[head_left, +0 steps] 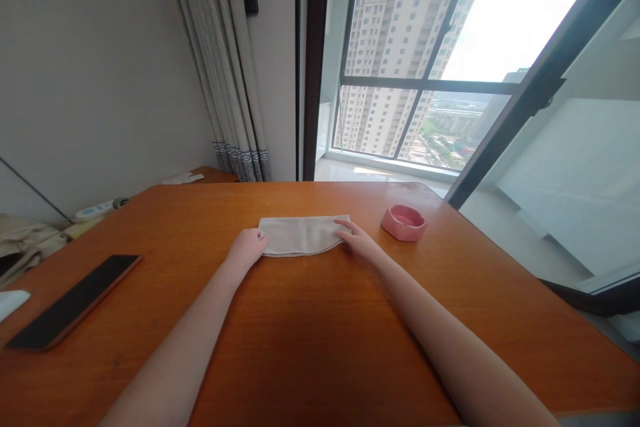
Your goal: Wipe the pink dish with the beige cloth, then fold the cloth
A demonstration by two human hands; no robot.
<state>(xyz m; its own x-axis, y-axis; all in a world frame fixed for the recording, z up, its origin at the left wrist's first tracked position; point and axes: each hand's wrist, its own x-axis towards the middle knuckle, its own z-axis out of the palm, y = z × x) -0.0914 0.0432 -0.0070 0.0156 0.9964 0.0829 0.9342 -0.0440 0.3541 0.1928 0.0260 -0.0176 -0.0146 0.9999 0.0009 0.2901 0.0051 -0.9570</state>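
With left hand (249,245), pinching one end of folded cloth (300,235), and with right hand (359,240), touching the other (cannot tell if gripping), could skew or wrinkle it by tugging unevenly.

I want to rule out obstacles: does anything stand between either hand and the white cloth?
Nothing visible does. The left hand and right hand are at opposite ends of the white cloth; the pink bowl sits to the right, outside both.

2 arms (195,327) outstretched, hands (247,248) (361,245) apart
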